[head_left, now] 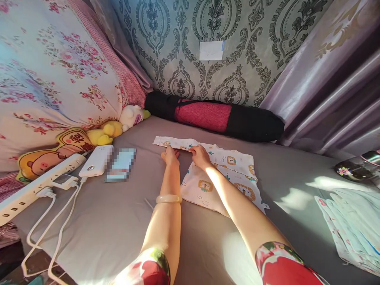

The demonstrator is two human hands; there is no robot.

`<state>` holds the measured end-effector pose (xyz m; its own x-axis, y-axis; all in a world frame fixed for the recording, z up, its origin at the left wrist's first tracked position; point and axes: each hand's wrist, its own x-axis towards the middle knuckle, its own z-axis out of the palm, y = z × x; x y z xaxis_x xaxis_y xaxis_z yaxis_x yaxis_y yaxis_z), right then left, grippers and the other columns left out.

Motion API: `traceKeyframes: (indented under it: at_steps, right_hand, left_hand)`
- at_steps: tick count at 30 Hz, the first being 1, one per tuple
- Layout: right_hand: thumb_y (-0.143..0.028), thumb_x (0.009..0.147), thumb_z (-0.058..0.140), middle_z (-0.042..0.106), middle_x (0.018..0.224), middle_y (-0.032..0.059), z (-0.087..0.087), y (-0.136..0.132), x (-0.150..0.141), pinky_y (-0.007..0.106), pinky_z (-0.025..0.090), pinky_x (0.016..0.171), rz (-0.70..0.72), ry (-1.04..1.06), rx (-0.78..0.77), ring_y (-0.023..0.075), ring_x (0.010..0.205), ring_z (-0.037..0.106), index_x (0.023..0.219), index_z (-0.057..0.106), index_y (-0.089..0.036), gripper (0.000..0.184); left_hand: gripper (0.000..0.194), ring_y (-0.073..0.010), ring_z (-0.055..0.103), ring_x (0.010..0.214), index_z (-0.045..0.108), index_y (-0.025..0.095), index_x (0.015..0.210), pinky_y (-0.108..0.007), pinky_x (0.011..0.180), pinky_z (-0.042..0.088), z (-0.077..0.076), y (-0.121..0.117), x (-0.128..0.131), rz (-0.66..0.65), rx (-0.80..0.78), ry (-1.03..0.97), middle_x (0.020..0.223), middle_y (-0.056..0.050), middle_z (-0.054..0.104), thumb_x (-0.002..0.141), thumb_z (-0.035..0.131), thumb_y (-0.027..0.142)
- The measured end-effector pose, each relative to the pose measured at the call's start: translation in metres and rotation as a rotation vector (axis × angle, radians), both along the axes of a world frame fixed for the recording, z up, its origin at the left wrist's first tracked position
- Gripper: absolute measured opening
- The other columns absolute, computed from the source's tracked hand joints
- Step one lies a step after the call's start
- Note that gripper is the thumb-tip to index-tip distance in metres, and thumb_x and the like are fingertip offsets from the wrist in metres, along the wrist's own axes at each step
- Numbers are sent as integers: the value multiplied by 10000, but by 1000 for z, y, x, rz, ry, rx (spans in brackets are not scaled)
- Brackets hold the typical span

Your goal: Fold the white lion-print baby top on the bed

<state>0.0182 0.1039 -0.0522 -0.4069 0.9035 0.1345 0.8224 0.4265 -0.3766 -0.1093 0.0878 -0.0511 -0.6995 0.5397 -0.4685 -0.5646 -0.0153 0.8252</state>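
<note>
A small white garment (225, 174) printed with orange animals lies spread on the grey bed sheet (118, 221). My left hand (170, 155) rests on its far left sleeve with the fingers curled down on the cloth. My right hand (200, 155) pinches the same sleeve edge a little to the right. A pale bangle (168, 198) circles my left wrist.
A black and pink rolled bag (213, 115) lies along the patterned wall. At the left are a white power bank (96, 160), a phone (121, 164), a power strip (35, 186) with cables, plush toys (118, 124) and a floral pillow (53, 71). Folded pale blue clothes (353, 225) sit at the right.
</note>
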Motion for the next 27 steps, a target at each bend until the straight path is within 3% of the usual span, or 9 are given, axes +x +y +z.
traceKeyframes:
  at_steps: [6, 9, 12, 15, 19, 22, 27]
  right_hand:
    - [-166, 924, 478, 708, 1164, 1, -4, 16, 16, 244, 447, 952, 184, 146, -173, 160, 1098, 626, 1095, 733, -247, 317]
    - [-174, 959, 401, 707, 1193, 28, 2, 22, 24, 241, 440, 948, -9, 211, -93, 162, 1105, 624, 1199, 692, -212, 379]
    - [-179, 976, 363, 675, 1241, 62, 2, 26, 33, 267, 408, 983, -160, 105, -22, 187, 1161, 581, 1227, 676, -204, 402]
    - [-285, 985, 413, 622, 1272, 83, -1, 24, 36, 310, 395, 989, -124, -55, -29, 236, 1201, 522, 1266, 651, -233, 371]
    - [-409, 976, 420, 523, 1314, 109, 2, 16, 29, 380, 377, 989, -128, -178, -53, 289, 1216, 454, 1338, 581, -289, 415]
    - [-425, 989, 349, 496, 1311, 129, 8, 14, 20, 417, 358, 997, -130, -223, -76, 308, 1225, 430, 1358, 554, -286, 445]
    - [-523, 987, 310, 462, 1369, 155, 15, 14, 7, 461, 327, 1029, -153, -254, -134, 337, 1280, 392, 1439, 472, -253, 550]
  left_hand:
    - [276, -177, 686, 1063, 566, 203, 1198, -264, 805, 595, -2, 13, -1, -76, 159, -155, 1185, -97, 681, 941, 474, 158]
    - [281, -163, 671, 1099, 584, 221, 1163, -257, 815, 595, -5, 18, -3, -72, 169, -152, 1201, -76, 682, 941, 465, 97]
    - [263, -145, 665, 1105, 593, 233, 1127, -240, 825, 587, -8, 21, -4, -62, 166, -118, 1211, -56, 678, 946, 473, 86]
    - [238, -144, 659, 1108, 605, 240, 1107, -256, 876, 569, -8, 23, -4, -40, 204, -146, 1186, -42, 686, 928, 525, 105]
    - [156, -155, 647, 1123, 616, 225, 1029, -283, 942, 534, -6, 24, -6, -50, 397, -217, 1128, -32, 704, 913, 546, 147]
    - [85, -166, 650, 1100, 613, 218, 953, -292, 957, 511, -3, 22, -3, -135, 536, -139, 1060, -26, 718, 870, 628, 227]
    - [211, -157, 666, 969, 591, 215, 871, -282, 875, 506, 9, 18, 18, -283, 683, 76, 973, -1, 706, 787, 724, 355]
